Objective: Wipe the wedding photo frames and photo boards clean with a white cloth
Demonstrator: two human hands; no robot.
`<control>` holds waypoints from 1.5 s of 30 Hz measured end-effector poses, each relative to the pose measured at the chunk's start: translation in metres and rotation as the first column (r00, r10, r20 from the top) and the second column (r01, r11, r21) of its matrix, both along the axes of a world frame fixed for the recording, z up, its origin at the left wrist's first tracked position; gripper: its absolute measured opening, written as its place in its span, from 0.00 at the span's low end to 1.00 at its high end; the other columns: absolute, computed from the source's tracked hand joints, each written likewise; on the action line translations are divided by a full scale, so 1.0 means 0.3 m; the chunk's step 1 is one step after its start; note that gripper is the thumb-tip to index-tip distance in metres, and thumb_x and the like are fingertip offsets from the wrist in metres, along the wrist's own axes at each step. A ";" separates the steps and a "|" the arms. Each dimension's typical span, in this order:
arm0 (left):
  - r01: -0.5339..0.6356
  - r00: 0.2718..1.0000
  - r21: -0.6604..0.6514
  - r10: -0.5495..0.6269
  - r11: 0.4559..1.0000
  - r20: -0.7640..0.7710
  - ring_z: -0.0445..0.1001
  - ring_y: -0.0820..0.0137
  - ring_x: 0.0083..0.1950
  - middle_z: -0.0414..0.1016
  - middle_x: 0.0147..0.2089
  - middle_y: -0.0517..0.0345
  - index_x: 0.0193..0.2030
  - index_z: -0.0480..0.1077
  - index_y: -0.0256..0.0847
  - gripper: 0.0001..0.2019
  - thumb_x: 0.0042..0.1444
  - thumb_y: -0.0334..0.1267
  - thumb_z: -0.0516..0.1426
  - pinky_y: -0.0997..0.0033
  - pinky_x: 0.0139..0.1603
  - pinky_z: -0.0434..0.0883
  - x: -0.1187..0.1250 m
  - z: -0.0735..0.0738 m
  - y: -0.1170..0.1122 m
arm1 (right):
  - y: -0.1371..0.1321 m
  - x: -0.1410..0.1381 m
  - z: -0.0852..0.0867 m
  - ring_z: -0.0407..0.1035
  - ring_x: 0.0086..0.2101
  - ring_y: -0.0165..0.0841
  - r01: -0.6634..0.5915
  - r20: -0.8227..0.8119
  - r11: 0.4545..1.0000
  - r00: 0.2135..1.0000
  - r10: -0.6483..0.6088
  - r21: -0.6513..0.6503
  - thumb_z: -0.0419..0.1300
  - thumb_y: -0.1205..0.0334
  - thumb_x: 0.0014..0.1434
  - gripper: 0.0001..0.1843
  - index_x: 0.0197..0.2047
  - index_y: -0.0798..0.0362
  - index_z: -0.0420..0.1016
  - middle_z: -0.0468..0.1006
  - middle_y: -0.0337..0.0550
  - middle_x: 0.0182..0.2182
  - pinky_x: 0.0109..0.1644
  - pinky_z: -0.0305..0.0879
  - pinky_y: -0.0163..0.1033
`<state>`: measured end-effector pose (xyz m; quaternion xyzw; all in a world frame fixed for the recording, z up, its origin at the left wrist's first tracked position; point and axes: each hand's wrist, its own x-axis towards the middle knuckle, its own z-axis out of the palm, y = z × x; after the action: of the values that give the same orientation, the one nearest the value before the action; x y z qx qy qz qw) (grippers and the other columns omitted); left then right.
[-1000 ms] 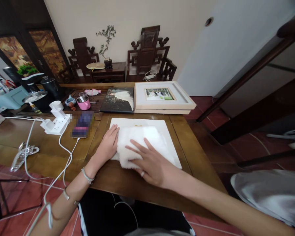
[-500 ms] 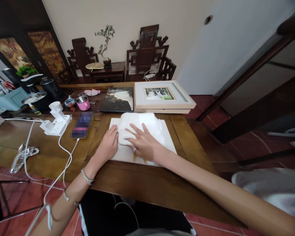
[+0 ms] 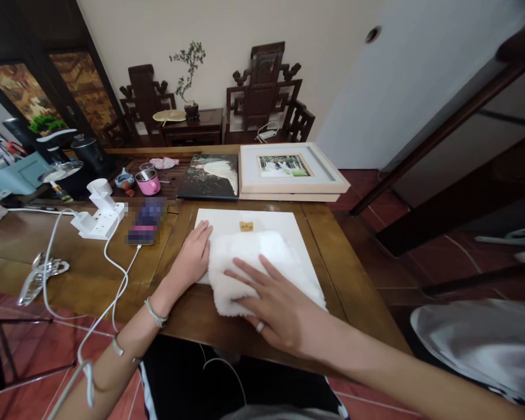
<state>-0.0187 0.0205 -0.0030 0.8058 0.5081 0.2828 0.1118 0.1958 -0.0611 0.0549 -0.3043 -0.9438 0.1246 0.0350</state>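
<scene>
Fingers (image 3: 250,274) spread, the right hand (image 3: 280,303) lies open atop a white fluffy cloth (image 3: 262,248), which covers the near part of a white board (image 3: 284,221) on the wooden surface (image 3: 192,318). The left hand (image 3: 193,254), loosely open, rests along the board's left edge. Beyond the cloth shows a yellow emblem (image 3: 246,226); farther back, a framed photo (image 3: 284,166).

The white cloth (image 3: 250,246) looked fluffy and matt. Beneath it, the board (image 3: 284,223) looked smooth and the wooden table (image 3: 210,324) glossy.
</scene>
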 end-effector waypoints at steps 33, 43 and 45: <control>-0.071 0.978 -0.063 0.082 0.995 0.190 0.65 0.61 0.64 0.71 0.59 0.44 0.55 0.70 0.32 0.20 0.65 0.38 0.44 0.57 0.66 0.59 0.025 0.062 -0.018 | 0.149 0.053 -0.016 0.53 0.63 0.41 -0.053 -0.192 0.994 0.979 0.071 0.098 0.53 0.72 0.56 0.17 0.46 0.52 0.74 0.75 0.50 0.51 0.66 0.45 0.59; -0.055 0.992 -0.004 0.055 0.998 0.112 0.66 0.60 0.63 0.71 0.59 0.46 0.53 0.72 0.35 0.17 0.60 0.34 0.49 0.53 0.65 0.62 0.019 0.042 -0.004 | 0.399 -0.071 -0.017 0.59 0.59 0.44 0.196 -0.173 0.973 0.969 -0.174 0.121 0.44 0.59 0.68 0.20 0.55 0.56 0.69 0.71 0.52 0.56 0.62 0.50 0.57; -0.040 0.993 0.012 0.038 0.999 0.108 0.67 0.60 0.62 0.71 0.59 0.46 0.53 0.71 0.36 0.17 0.60 0.33 0.49 0.54 0.64 0.63 0.019 0.041 -0.004 | 0.430 -0.119 -0.014 0.61 0.57 0.43 0.206 -0.193 0.973 0.964 -0.184 0.106 0.43 0.58 0.69 0.20 0.56 0.56 0.68 0.71 0.51 0.56 0.61 0.50 0.55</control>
<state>-0.0131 0.0192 0.0093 0.7801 0.5150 0.3314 0.1280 0.1601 0.0680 0.0506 -0.3804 -0.9080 0.0884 0.1519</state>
